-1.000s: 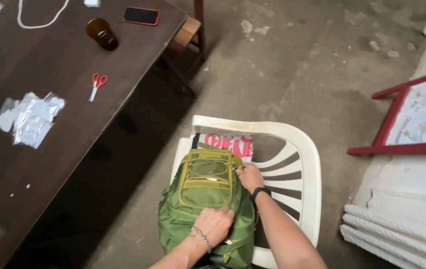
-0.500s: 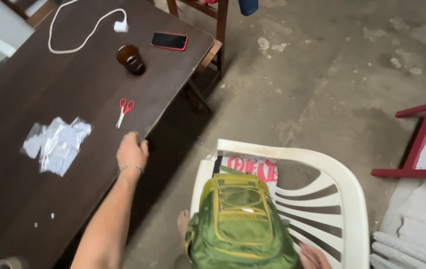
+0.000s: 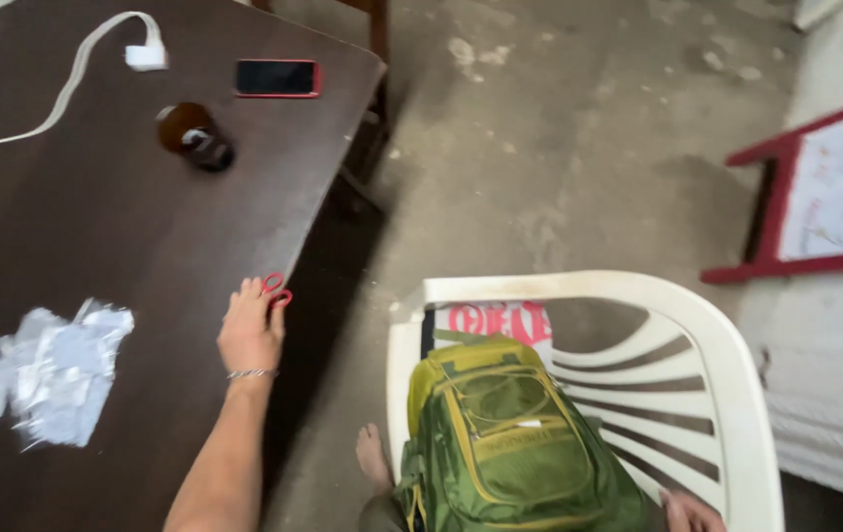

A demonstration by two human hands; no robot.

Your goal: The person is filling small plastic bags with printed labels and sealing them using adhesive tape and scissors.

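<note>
My left hand (image 3: pixel 249 333) reaches over the edge of the dark wooden table (image 3: pixel 126 236) and closes over a pair of red scissors (image 3: pixel 276 289); only their red handles stick out past my fingertips. A bracelet sits on that wrist. A green backpack (image 3: pixel 505 443) stands upright on the seat of a white plastic chair (image 3: pixel 727 365). Just a bit of my right hand (image 3: pixel 689 512) shows at the bottom edge, next to the backpack's lower right side; its grip is hidden.
On the table lie a crumpled clear plastic bag (image 3: pixel 47 369), a brown bottle on its side (image 3: pixel 195 138), a red-cased phone (image 3: pixel 277 78) and a white charger with cable (image 3: pixel 145 54). A red-framed board (image 3: pixel 815 197) leans at the right. My bare foot (image 3: pixel 374 458) rests on the concrete floor.
My left hand left the backpack, swung out to the table and came down on the red scissors. My right hand slid down to the backpack's lower right. The view tilted toward the table.
</note>
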